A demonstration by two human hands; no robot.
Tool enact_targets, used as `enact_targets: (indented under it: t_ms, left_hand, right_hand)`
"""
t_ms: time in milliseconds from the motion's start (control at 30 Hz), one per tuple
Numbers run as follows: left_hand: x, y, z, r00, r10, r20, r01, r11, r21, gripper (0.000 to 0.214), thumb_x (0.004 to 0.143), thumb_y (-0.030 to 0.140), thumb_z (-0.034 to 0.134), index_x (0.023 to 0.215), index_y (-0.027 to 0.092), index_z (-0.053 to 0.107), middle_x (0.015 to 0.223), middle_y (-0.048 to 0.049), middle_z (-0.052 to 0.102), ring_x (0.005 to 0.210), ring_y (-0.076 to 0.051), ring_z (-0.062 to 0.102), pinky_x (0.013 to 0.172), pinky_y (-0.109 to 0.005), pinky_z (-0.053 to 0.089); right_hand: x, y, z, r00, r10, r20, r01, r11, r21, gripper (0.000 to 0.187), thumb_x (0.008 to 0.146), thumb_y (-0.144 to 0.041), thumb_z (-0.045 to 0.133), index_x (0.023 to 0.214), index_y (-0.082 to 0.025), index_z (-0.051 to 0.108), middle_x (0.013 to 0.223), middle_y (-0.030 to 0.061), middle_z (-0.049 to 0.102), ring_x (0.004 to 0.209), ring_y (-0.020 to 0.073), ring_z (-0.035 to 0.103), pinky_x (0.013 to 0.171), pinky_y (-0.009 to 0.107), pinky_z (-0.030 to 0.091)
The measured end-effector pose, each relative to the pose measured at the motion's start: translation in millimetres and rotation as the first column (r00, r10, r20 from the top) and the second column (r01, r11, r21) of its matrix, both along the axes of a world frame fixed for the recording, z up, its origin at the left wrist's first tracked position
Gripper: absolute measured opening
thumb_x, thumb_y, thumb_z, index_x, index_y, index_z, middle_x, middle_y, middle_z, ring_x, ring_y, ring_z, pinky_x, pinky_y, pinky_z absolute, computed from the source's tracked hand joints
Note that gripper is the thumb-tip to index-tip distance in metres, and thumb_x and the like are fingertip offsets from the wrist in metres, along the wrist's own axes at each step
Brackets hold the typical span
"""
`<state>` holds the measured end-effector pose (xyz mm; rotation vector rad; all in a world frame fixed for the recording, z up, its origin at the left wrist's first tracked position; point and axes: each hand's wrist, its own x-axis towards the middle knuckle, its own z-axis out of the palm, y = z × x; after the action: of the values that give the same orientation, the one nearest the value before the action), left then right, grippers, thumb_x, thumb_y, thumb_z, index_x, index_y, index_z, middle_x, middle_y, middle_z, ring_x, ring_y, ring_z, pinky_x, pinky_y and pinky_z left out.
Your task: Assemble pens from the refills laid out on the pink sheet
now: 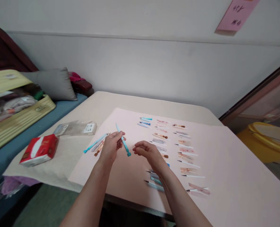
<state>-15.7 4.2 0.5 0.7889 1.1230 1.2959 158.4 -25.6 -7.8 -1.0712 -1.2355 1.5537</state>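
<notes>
My left hand (111,145) is closed around a teal pen-like stick (122,140), which points up and away with its capped end lower right. Just left of that hand lies a small heap of similar sticks (96,145) on the pink sheet (225,164). My right hand (146,150) hovers beside the teal stick with its fingers curled loosely and nothing visible in them. Several small sticks and wrapped pieces (175,145) lie in rows on the pink sheet beyond and to the right of my right hand.
The pink sheet covers a beige table (111,101). A red tissue pack (39,150) and a clear plastic packet (76,128) lie at the table's left. An open yellow suitcase (14,116) and a grey pillow (56,83) sit on the blue bed at left. A yellow tub (267,138) stands at right.
</notes>
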Motion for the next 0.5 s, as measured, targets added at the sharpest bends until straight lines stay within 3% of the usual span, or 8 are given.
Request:
enact_targets:
  t_ms: [67,133,200,267,300,367,433,500]
  left_hand:
    - [-12,3,0.5,0.989,0.004,-0.151,0.001,1.000,0.030,0.031,0.068,0.042,0.067,0.076,0.012,0.064,0.057,0.0014,0.054,0.043,-0.004,0.039,0.043,-0.018,0.028]
    - [-34,8,1.2,0.929,0.069,-0.364,-0.057,0.997,0.043,0.031,0.065,0.042,0.069,0.072,0.013,0.064,0.051,0.0029,0.051,0.041,-0.006,0.037,0.043,-0.020,0.026]
    - [-61,14,1.1,0.748,0.240,-0.619,-0.250,0.966,0.073,0.031,0.061,0.041,0.070,0.078,0.015,0.066,0.052,0.0031,0.052,0.045,-0.010,0.043,0.046,-0.022,0.029]
    - [-84,19,-0.9,0.467,0.267,-0.843,-0.327,0.938,0.116,0.029,0.065,0.039,0.066,0.082,0.016,0.067,0.060,-0.0010,0.059,0.055,-0.015,0.052,0.052,-0.025,0.034]
    - [-92,22,-2.8,0.333,0.195,-0.922,-0.298,0.950,0.093,0.026,0.067,0.039,0.063,0.081,0.017,0.068,0.065,-0.0037,0.062,0.061,-0.018,0.055,0.054,-0.026,0.035]
    - [-96,24,-8.7,0.170,0.010,-0.985,-0.196,0.980,-0.024,0.024,0.074,0.037,0.055,0.079,0.019,0.069,0.074,-0.0082,0.067,0.068,-0.022,0.059,0.057,-0.028,0.037]
    - [-89,25,-16.7,0.047,-0.136,-0.990,-0.088,0.986,-0.140,0.026,0.078,0.036,0.047,0.081,0.021,0.069,0.084,-0.0112,0.069,0.076,-0.025,0.061,0.060,-0.030,0.038]
    - [-76,25,-25.6,-0.022,-0.192,-0.981,-0.048,0.981,-0.190,0.030,0.081,0.037,0.044,0.082,0.021,0.069,0.090,-0.0140,0.069,0.083,-0.028,0.062,0.065,-0.032,0.040]
  right_hand:
    - [0,1,-0.3,0.998,-0.049,0.027,0.050,0.999,-0.015,0.026,0.069,-0.036,0.070,0.085,-0.017,0.063,0.078,0.0051,0.068,0.072,0.0173,0.061,0.070,0.031,0.043]
    - [2,1,-0.6,0.995,-0.094,0.037,0.095,0.995,-0.028,0.026,0.070,-0.038,0.068,0.082,-0.016,0.063,0.078,0.0058,0.068,0.071,0.0170,0.061,0.068,0.030,0.043]
    - [4,2,-1.2,0.991,-0.127,0.034,0.129,0.991,-0.038,0.025,0.071,-0.040,0.066,0.080,-0.016,0.063,0.078,0.0065,0.068,0.070,0.0166,0.061,0.067,0.030,0.043]
    - [7,3,-2.2,0.988,-0.150,0.028,0.151,0.988,-0.044,0.025,0.072,-0.040,0.066,0.079,-0.016,0.063,0.077,0.0066,0.068,0.069,0.0161,0.061,0.066,0.029,0.043]
    - [9,3,-2.6,0.987,-0.158,0.027,0.159,0.986,-0.045,0.026,0.072,-0.040,0.066,0.079,-0.016,0.063,0.077,0.0065,0.068,0.069,0.0158,0.060,0.065,0.029,0.043]
    - [10,4,-3.3,0.985,-0.173,0.022,0.174,0.984,-0.049,0.026,0.071,-0.040,0.066,0.078,-0.016,0.063,0.076,0.0064,0.068,0.067,0.0152,0.060,0.063,0.028,0.043]
    - [11,4,-3.0,0.984,-0.178,0.011,0.179,0.983,-0.048,0.026,0.071,-0.040,0.065,0.078,-0.016,0.063,0.076,0.0065,0.068,0.067,0.0148,0.060,0.063,0.027,0.042]
    - [11,4,-2.0,0.984,-0.178,-0.002,0.178,0.983,-0.044,0.025,0.072,-0.040,0.065,0.079,-0.016,0.063,0.077,0.0065,0.069,0.067,0.0146,0.060,0.063,0.027,0.042]
